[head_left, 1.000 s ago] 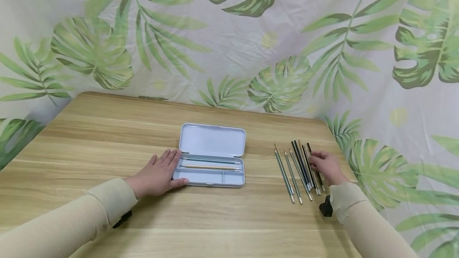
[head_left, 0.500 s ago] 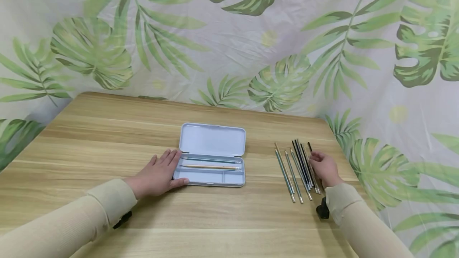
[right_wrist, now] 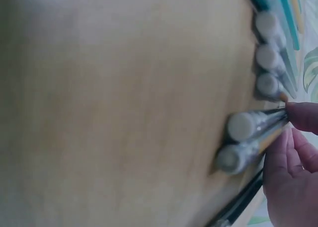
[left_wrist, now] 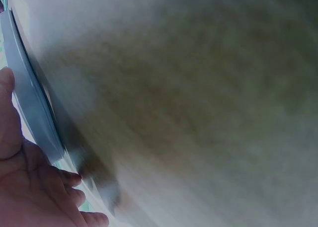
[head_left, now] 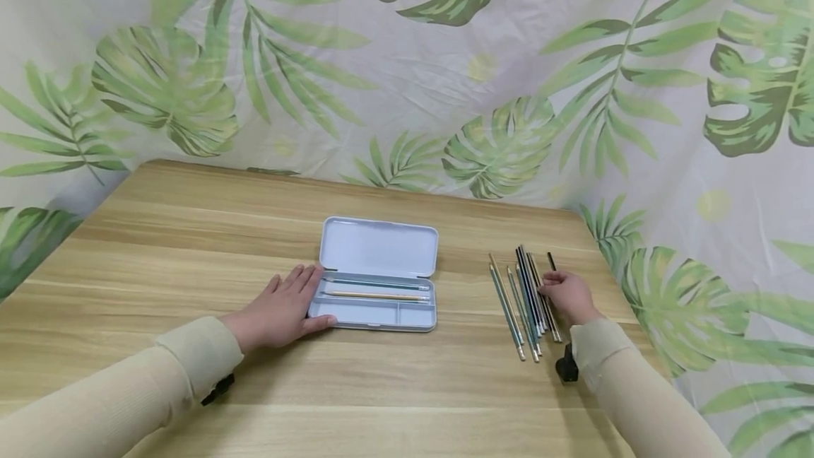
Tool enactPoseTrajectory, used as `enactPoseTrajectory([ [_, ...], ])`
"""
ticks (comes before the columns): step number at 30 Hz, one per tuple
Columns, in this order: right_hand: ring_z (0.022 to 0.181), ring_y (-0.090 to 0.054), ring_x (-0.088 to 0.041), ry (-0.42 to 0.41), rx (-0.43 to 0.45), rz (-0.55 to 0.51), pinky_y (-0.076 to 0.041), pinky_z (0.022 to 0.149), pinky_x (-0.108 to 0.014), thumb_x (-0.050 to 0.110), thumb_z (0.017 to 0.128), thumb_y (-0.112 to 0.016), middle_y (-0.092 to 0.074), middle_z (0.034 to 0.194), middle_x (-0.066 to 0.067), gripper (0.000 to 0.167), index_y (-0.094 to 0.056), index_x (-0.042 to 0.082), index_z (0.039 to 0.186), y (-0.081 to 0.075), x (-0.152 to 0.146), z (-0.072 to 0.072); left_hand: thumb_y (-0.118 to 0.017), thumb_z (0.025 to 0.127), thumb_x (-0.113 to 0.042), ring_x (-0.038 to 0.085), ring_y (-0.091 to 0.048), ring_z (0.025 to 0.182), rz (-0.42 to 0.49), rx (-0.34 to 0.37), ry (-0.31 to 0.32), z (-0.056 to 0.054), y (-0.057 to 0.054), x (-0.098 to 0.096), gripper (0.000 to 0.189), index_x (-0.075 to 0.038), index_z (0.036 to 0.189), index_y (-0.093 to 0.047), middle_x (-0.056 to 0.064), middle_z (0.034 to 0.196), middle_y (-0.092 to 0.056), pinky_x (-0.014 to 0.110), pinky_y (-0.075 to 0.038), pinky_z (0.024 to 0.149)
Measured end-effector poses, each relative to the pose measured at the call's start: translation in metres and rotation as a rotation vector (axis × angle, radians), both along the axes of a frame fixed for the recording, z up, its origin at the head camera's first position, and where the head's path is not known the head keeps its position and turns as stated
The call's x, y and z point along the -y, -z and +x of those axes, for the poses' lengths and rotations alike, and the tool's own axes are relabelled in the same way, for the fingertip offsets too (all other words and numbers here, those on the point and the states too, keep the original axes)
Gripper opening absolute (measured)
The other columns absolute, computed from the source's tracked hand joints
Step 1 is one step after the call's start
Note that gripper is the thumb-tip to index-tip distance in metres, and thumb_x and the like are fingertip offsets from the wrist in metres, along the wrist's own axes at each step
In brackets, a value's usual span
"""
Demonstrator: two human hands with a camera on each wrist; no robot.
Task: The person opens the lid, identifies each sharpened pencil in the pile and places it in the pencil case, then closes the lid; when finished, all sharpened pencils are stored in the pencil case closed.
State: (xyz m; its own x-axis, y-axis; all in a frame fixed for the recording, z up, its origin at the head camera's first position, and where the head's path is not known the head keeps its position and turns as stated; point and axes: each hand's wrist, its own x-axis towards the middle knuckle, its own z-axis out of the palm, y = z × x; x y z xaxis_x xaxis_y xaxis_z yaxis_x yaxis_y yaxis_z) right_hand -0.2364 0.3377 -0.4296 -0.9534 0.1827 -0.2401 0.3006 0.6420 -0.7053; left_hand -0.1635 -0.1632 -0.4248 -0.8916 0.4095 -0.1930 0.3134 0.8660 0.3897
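Note:
A pale blue pencil case (head_left: 378, 315) lies with its lid raised on the table. My left hand (head_left: 276, 311) rests flat at its left end, fingers straight, thumb lying on the front corner; the left wrist view shows the palm (left_wrist: 35, 187) beside the case wall (left_wrist: 30, 93). On the right, my right hand (head_left: 571, 297) pinches pencils (right_wrist: 248, 132) at the edge of a loose bunch. Thumb and fingers sit on either side of two white-eraser pencils in the right wrist view. A black pencil (head_left: 551, 260) lies right of these, partly hidden behind the hand.
Inside the case are a teal pencil (head_left: 375, 284) and a yellow pencil (head_left: 375, 296). Several teal, yellow and dark pencils (head_left: 506, 309) lie side by side, erasers toward me. A leaf-patterned cloth (head_left: 407, 76) hangs behind the wooden table (head_left: 381, 394).
My right hand has shifted slightly left, nudging pencils closer together on that side. The rightmost black pencil now lies apart from them. The left hand stays against the case.

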Motion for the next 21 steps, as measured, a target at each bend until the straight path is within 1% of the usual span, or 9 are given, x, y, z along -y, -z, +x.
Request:
enactPoseTrajectory([
  [2, 0.112, -0.061, -0.039, -0.013, 0.006, 0.014, -0.053, 0.089, -0.040, 0.003, 0.098, -0.062, -0.061, 0.129, -0.030, 0.039, -0.056, -0.015, 0.132, -0.002, 0.000, -0.001, -0.057, 0.100, -0.061, 0.053, -0.015, 0.151, 0.000, 0.001, 0.000, 0.000, -0.001, 0.000, 0.102, 0.014, 0.157, -0.020, 0.036, 0.163, -0.019, 0.073, -0.014, 0.115],
  [4, 0.110, -0.061, -0.038, -0.026, 0.008, 0.022, -0.053, 0.087, -0.039, 0.004, 0.098, -0.063, -0.061, 0.128, -0.030, 0.037, -0.057, -0.014, 0.130, -0.003, 0.000, -0.002, -0.057, 0.100, -0.061, 0.053, -0.015, 0.151, -0.001, 0.004, 0.002, -0.001, -0.001, 0.000, 0.102, 0.014, 0.158, -0.020, 0.036, 0.163, -0.019, 0.073, -0.013, 0.115],
  [7, 0.115, -0.059, -0.041, -0.041, 0.004, 0.023, -0.051, 0.093, -0.043, 0.004, 0.100, -0.059, -0.059, 0.131, -0.032, 0.038, -0.056, -0.015, 0.132, -0.006, 0.000, -0.003, -0.056, 0.100, -0.062, 0.053, -0.014, 0.151, 0.000, 0.010, 0.004, -0.001, -0.001, 0.000, 0.102, 0.013, 0.158, -0.019, 0.035, 0.164, -0.018, 0.073, -0.013, 0.115],
  [10, 0.122, -0.056, -0.045, -0.066, -0.013, 0.003, -0.048, 0.102, -0.050, 0.006, 0.104, -0.053, -0.055, 0.137, -0.034, 0.040, -0.052, -0.015, 0.138, -0.015, 0.006, -0.008, -0.056, 0.100, -0.061, 0.052, -0.014, 0.151, -0.001, 0.011, 0.002, 0.000, -0.001, 0.000, 0.101, 0.013, 0.158, -0.019, 0.034, 0.164, -0.018, 0.072, -0.012, 0.116],
  [13, 0.126, -0.054, -0.045, -0.098, -0.028, -0.067, -0.045, 0.106, -0.052, 0.007, 0.106, -0.050, -0.052, 0.141, -0.034, 0.042, -0.049, -0.015, 0.142, -0.029, 0.018, -0.017, -0.056, 0.101, -0.060, 0.052, -0.014, 0.152, -0.004, 0.010, -0.001, 0.000, -0.001, 0.001, 0.100, 0.013, 0.158, -0.019, 0.034, 0.164, -0.018, 0.072, -0.012, 0.116],
  [16, 0.125, -0.055, -0.040, -0.129, -0.021, -0.153, -0.044, 0.107, -0.048, 0.008, 0.108, -0.051, -0.052, 0.142, -0.032, 0.043, -0.047, -0.013, 0.145, -0.044, 0.036, -0.027, -0.056, 0.101, -0.061, 0.052, -0.015, 0.151, -0.008, 0.007, 0.001, 0.001, -0.001, 0.001, 0.100, 0.013, 0.158, -0.020, 0.034, 0.164, -0.018, 0.072, -0.013, 0.116],
  [18, 0.122, -0.059, -0.034, -0.158, -0.023, -0.209, -0.047, 0.105, -0.042, 0.007, 0.108, -0.051, -0.054, 0.141, -0.031, 0.043, -0.047, -0.014, 0.145, -0.054, 0.049, -0.034, -0.055, 0.101, -0.062, 0.052, -0.015, 0.151, -0.010, 0.006, 0.002, 0.001, -0.002, 0.001, 0.100, 0.012, 0.158, -0.020, 0.034, 0.164, -0.019, 0.072, -0.013, 0.116],
  [21, 0.115, -0.065, -0.022, -0.225, -0.023, -0.299, -0.052, 0.099, -0.032, 0.004, 0.108, -0.050, -0.056, 0.140, -0.031, 0.043, -0.044, -0.016, 0.146, -0.064, 0.070, -0.043, -0.056, 0.100, -0.062, 0.052, -0.015, 0.151, -0.004, 0.004, 0.002, 0.001, -0.003, 0.000, 0.101, 0.013, 0.158, -0.021, 0.034, 0.164, -0.019, 0.072, -0.013, 0.116],
])
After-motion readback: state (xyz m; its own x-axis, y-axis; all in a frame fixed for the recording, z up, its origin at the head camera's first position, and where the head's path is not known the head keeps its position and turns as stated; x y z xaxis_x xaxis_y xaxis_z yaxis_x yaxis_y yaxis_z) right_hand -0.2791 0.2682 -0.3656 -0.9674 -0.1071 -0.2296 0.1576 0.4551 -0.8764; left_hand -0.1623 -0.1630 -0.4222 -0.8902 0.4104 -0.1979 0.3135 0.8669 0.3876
